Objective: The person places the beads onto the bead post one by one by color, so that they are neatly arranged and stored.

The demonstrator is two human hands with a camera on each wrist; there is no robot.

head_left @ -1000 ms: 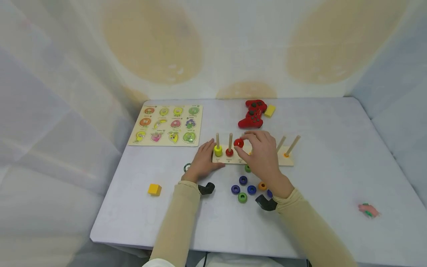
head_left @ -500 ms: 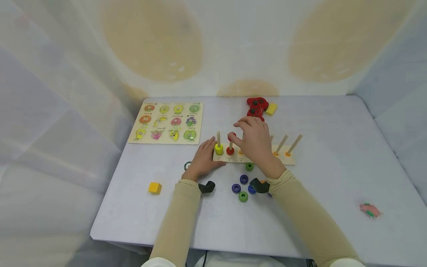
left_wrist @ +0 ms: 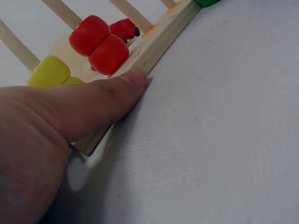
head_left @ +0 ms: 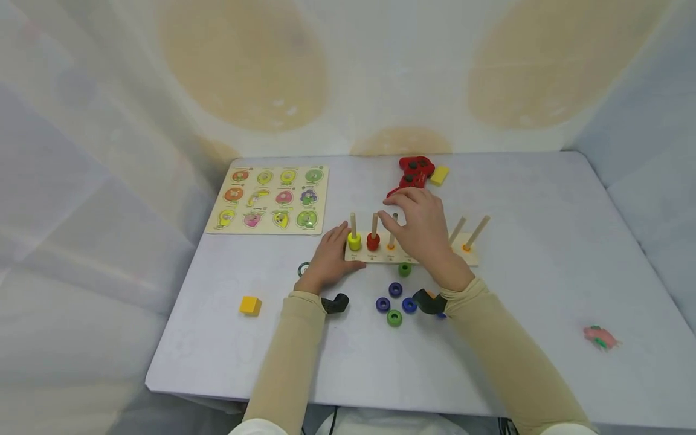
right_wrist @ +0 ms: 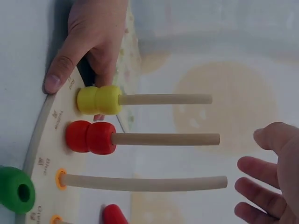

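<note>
1. Head view: from where I stand, the left hand [head_left: 328, 260] grips one end of a long, pale wooden pegboard [head_left: 383, 257], thumb along the front edge. The right hand [head_left: 426, 232] is raised over the board, thumb and fingers apart, holding nothing. Glossy, round yellow beads [head_left: 354, 242] sit on the peg closest to the left hand; glossy, round red beads [head_left: 373, 241] are on the next. On the near side of the right hand lie a round green bead [head_left: 405, 270] and ring-shaped blue beads [head_left: 395, 290]; beyond it is a red plastic game controller [head_left: 417, 168].
2. Left wrist view: the thumb presses the board's edge and partly hides the yellow beads; two red beads, touching each other, sit just beyond it.
3. Right wrist view: the right hand's spread fingertips are clear of the peg tops, near a bare peg [right_wrist: 145, 183].
</note>
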